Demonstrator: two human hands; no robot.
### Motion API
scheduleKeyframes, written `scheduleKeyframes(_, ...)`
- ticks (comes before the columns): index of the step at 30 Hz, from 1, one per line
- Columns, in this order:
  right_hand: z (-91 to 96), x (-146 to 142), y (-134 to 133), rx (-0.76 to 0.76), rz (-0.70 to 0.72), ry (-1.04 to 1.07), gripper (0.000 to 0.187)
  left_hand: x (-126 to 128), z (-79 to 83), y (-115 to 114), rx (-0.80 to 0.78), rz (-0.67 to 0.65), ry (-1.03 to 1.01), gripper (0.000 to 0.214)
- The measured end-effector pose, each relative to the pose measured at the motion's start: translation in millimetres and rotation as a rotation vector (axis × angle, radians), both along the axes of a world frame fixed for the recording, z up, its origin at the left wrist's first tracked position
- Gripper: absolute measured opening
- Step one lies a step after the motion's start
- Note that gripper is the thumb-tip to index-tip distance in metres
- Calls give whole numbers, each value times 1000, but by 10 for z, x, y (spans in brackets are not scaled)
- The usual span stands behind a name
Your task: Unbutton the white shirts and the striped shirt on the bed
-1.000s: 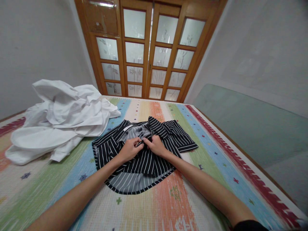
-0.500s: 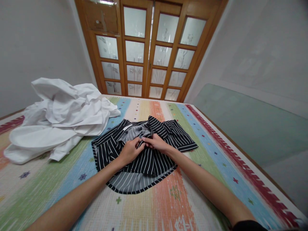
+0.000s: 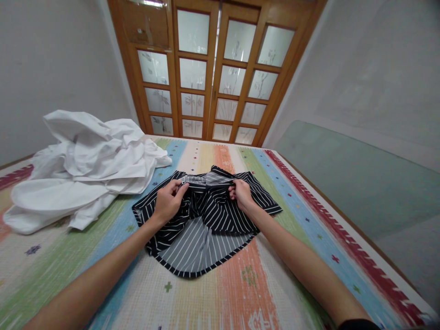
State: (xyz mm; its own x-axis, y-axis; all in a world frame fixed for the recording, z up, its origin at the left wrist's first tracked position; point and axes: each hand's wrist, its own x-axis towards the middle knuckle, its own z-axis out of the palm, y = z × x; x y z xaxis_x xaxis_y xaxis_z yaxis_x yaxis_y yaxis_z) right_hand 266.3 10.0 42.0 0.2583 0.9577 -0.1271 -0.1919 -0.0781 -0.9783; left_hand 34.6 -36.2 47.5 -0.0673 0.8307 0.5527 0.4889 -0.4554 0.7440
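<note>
A black shirt with white stripes (image 3: 209, 215) lies on a mat with coloured stripes (image 3: 247, 279). My left hand (image 3: 167, 200) pinches the shirt's front edge on the left, fingers closed on the cloth. On the right, my right hand (image 3: 241, 194) grips the same edge. Between the two hands the edge is stretched taut and lifted a little off the mat. The grey inner side of the shirt shows below, toward me.
A crumpled heap of white cloth (image 3: 82, 165) lies on the mat at the left. Wooden doors with frosted glass panes (image 3: 213, 73) stand behind the mat. A pale green surface (image 3: 357, 178) runs along the right wall.
My hands were together at the middle of the shirt; they have moved apart and away from me, pulling the front edge taut and opening the shirt so more grey lining shows.
</note>
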Motion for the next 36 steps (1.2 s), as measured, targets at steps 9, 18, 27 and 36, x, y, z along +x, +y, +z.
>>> scheduleKeyframes(9,298,-260,-321,-65,722,24,47,-33,278,-44,261,-64,182,16)
scheduleKeyframes(18,153,-593,-296,-171,701,-192,34,-86,271,-193,497,-77,387,7)
scheduleKeyframes(27,76,-495,-296,297,414,-165,43,-247,168,-172,285,-342,752,13)
scheduleKeyframes(36,-65,-326,-429,360,432,-269,51,-252,149,-73,199,-307,759,14)
